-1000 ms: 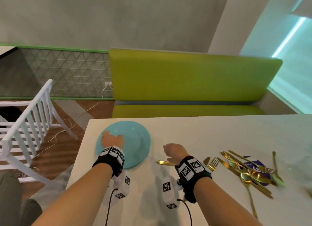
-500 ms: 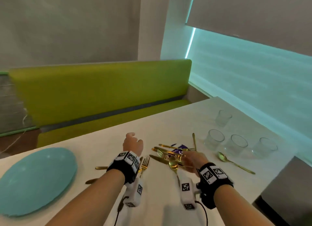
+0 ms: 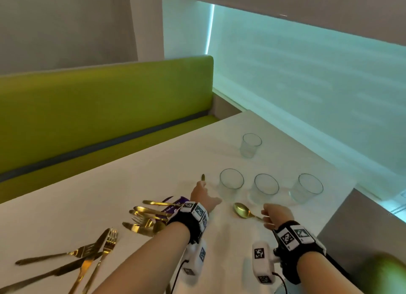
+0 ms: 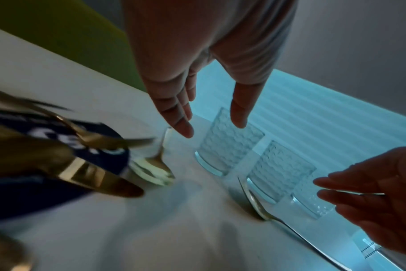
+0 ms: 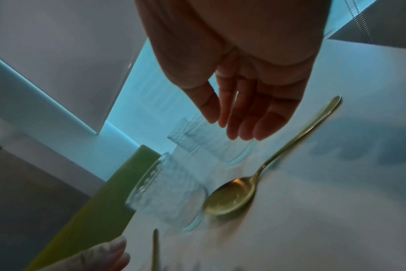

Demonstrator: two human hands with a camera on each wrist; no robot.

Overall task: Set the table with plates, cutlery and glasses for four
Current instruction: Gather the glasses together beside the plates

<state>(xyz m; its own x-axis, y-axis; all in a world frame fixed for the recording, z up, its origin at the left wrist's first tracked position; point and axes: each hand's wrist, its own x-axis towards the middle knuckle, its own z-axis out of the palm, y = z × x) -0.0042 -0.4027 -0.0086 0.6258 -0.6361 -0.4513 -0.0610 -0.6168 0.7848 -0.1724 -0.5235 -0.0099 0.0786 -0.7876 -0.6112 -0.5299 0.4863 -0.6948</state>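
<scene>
Four clear glasses stand at the right end of the white table (image 3: pixel 142 175): one at the back (image 3: pixel 250 145) and a row of three (image 3: pixel 231 180) (image 3: pixel 265 187) (image 3: pixel 306 189). My left hand (image 3: pixel 206 195) hovers open just short of the leftmost row glass (image 4: pixel 230 144), thumb and fingers spread, touching nothing. My right hand (image 3: pixel 274 214) is open above the handle of a gold spoon (image 3: pixel 241 210), its fingers (image 5: pixel 241 126) pointing at a glass (image 5: pixel 220 148). A second gold spoon (image 4: pixel 155 170) lies by the left hand. Gold cutlery (image 3: pixel 149 214) is piled on a purple packet (image 3: pixel 175 204).
Gold forks and knives (image 3: pixel 87 256) lie loose at the near left. A green bench (image 3: pixel 98 109) runs along the table's far side. A lit window blind (image 3: pixel 307 85) closes the right side, and a grey block (image 3: pixel 362 228) stands by the table's near right corner.
The view swung right, away from the blue plate, which is out of sight now. Both hands moved right past the cutlery pile to the glasses and opened.
</scene>
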